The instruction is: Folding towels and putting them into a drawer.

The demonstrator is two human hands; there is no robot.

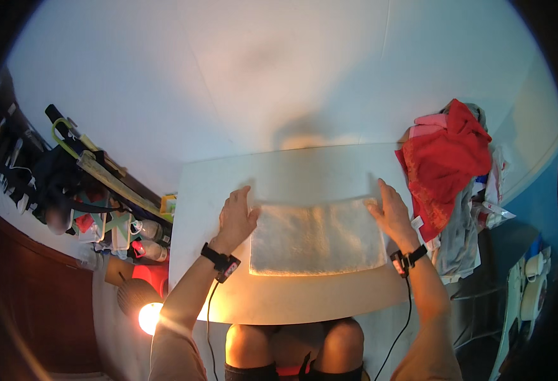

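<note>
A pale, whitish rectangular cloth, perhaps a towel (pixel 317 243), lies flat and spread out on the white table (pixel 298 300). My left hand (pixel 236 219) is beside its far left corner, with the thumb at the cloth's edge and the fingers pointing away from me. At the far right corner, my right hand (pixel 394 216) has its thumb over the cloth's edge and its fingers raised apart from it. Neither hand grips the cloth. Both wrists wear black straps with small cabled devices.
Red and grey garments (pixel 443 166) are heaped at the table's right end, with plastic packaging (pixel 495 214) beside them. A lit lamp (pixel 150 318) glows near my left forearm. Bottles (pixel 150 250) and umbrellas crowd the left side. The wall (pixel 279 71) borders the table's far edge.
</note>
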